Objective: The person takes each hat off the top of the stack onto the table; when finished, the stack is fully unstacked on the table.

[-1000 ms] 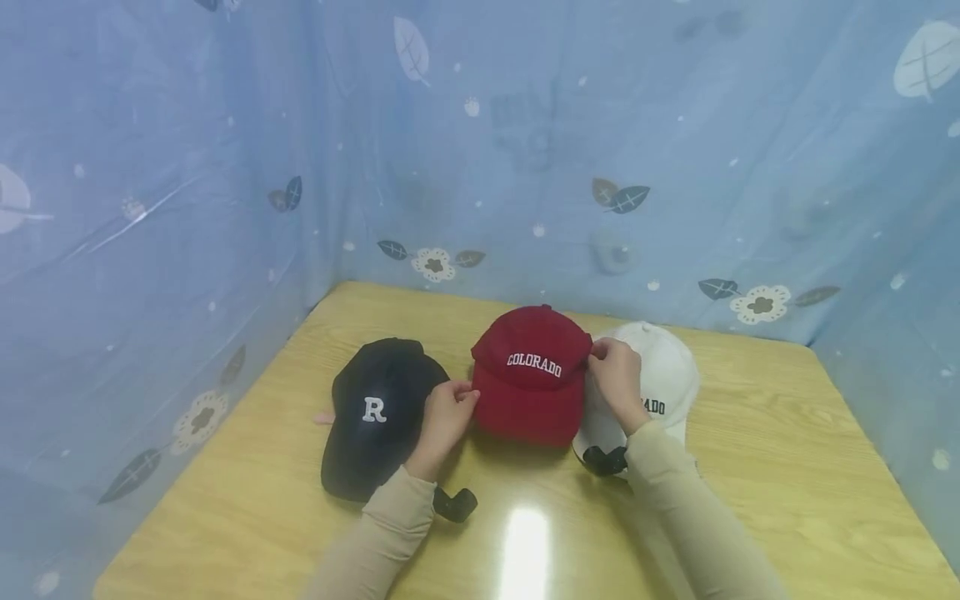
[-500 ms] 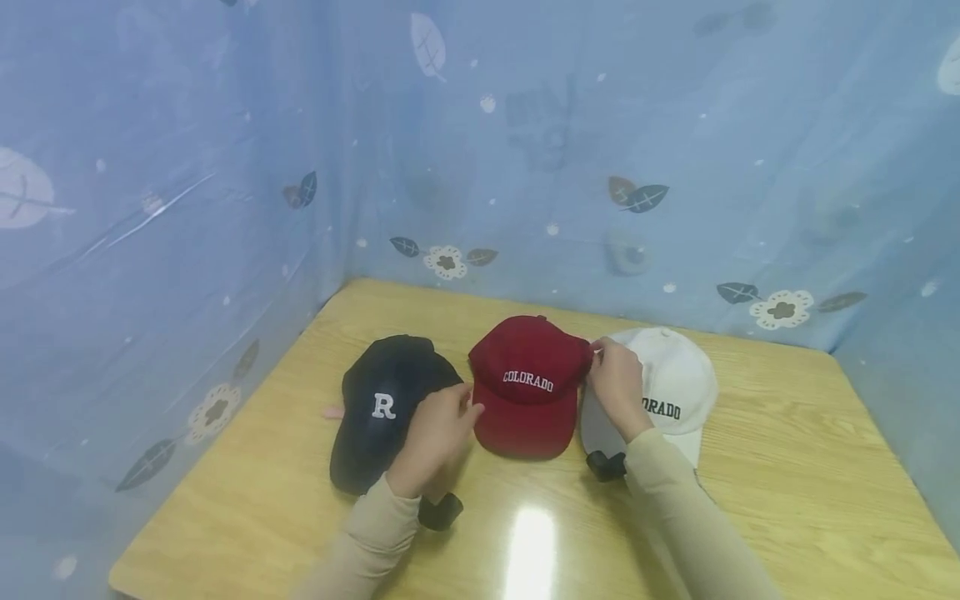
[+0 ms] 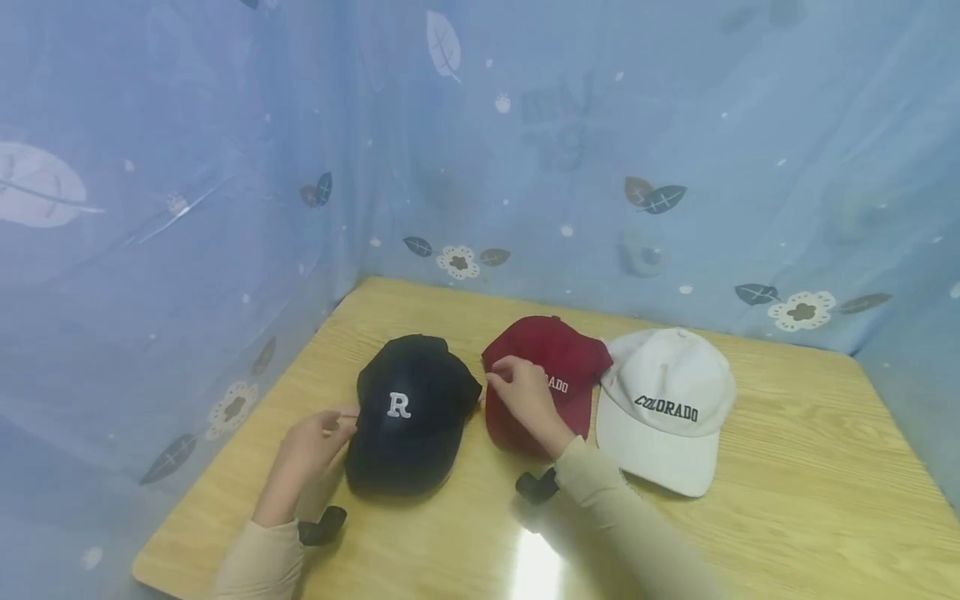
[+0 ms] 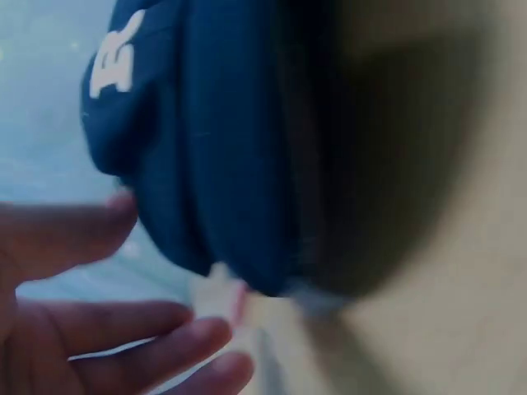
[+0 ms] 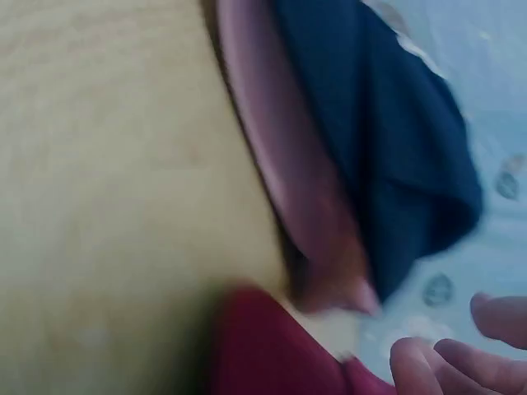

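Note:
Three baseball caps stand in a row on the table. At the left edge of the navy cap (image 3: 416, 383) with a white R is my left hand (image 3: 303, 454). In the left wrist view its thumb and fingers (image 4: 123, 346) are spread apart beside the cap, holding nothing. My right hand (image 3: 528, 404) hovers over the red cap (image 3: 551, 337) and covers part of its lettering. In the right wrist view, the right fingers (image 5: 461, 366) are loosely bent with nothing between them, near the navy cap's pinkish underside (image 5: 280, 156). The white cap (image 3: 667, 392) touches the red one's right side.
The wooden table (image 3: 810, 467) runs back to a blue patterned curtain (image 3: 480, 133), which also hangs along the left and right sides. A black wrist device (image 3: 324, 527) sits at the left wrist, and another black device (image 3: 536, 487) at the right.
My hands have let go of the red cap's two sides and moved left, the left hand to the navy cap's left edge, the right from the red cap's right side to its front.

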{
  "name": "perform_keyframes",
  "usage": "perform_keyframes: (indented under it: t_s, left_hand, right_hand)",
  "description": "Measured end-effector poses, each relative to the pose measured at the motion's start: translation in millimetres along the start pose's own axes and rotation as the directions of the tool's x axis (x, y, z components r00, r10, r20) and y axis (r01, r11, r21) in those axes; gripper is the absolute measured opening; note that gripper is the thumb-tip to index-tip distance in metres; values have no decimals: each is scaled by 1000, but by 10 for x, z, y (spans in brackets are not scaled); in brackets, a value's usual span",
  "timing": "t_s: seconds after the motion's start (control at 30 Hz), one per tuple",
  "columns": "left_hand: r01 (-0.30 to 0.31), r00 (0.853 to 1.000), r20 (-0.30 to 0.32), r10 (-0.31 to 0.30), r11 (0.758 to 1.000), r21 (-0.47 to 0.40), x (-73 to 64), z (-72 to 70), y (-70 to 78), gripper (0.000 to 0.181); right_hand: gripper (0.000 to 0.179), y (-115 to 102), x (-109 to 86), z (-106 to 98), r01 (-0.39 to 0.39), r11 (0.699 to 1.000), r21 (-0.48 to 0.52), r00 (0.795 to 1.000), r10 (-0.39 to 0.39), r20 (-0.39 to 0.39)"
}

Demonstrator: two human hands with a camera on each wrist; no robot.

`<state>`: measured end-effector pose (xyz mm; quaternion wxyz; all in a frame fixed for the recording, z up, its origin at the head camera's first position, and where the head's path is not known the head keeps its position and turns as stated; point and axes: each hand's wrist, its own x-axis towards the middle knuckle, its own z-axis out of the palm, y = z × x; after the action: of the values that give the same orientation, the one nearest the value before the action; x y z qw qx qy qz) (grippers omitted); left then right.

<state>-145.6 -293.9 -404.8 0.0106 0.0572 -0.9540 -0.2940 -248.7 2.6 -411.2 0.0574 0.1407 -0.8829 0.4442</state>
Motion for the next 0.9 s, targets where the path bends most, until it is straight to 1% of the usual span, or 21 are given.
perform_keyframes:
  t_s: [0.07, 0.13, 0.2, 0.27, 0.4, 0.5, 0.6, 0.7, 0.73, 0.8, 0.83, 0.87, 0.9]
  left_hand:
    - [-13, 998, 62, 15, 999, -34, -41, 93, -86, 51]
    - [-24, 995, 90, 32, 996, -89, -64, 178, -125, 53]
    - [-26, 996, 87, 37, 992, -123, -74, 236, -135, 52]
    - [-23, 997, 65, 32, 989, -144, -78, 262, -129, 48]
    - [-6, 999, 30, 11, 988, -153, -83, 243, -129, 42]
    - [19, 999, 29, -14, 982, -189, -75, 205, -137, 46]
    - [53, 998, 29, -47, 969, -243, -49, 172, -158, 51]
    - [96, 995, 31, -91, 947, -306, -16, 141, -191, 46]
    - [125, 992, 43, -118, 922, -366, -1, 138, -206, 44]
    - [168, 986, 80, -148, 855, -490, 25, 135, -242, 40]
    - [191, 982, 99, -164, 821, -538, 38, 132, -261, 39]
    - [210, 978, 125, -169, 777, -594, 52, 131, -277, 39]
    - [224, 974, 138, -178, 737, -637, 68, 130, -291, 39]
  right_hand:
    - [27, 14, -17, 140, -31, 999, 29, 998, 30, 47]
    - [27, 31, -32, 240, -60, 997, 49, 996, 56, 70]
    - [25, 48, -38, 311, -88, 995, 56, 994, 84, 69]
    - [21, 54, -33, 354, -107, 992, 67, 993, 102, 62]
    - [14, 26, -10, 385, -134, 985, 112, 989, 126, 71]
    - [11, -14, 9, 392, -158, 977, 147, 986, 146, 84]
    - [8, -34, 20, 407, -169, 974, 151, 985, 160, 71]
    - [4, -47, 29, 418, -153, 981, 118, 988, 150, 34]
    - [4, -49, 34, 420, -141, 984, 106, 990, 140, 20]
    - [3, -60, 39, 415, -111, 991, 78, 994, 112, -8]
    - [2, -64, 42, 414, -102, 992, 69, 994, 103, -20]
    - [3, -69, 46, 413, -86, 995, 55, 996, 88, -32]
    - [3, -73, 50, 410, -75, 996, 54, 996, 77, -42]
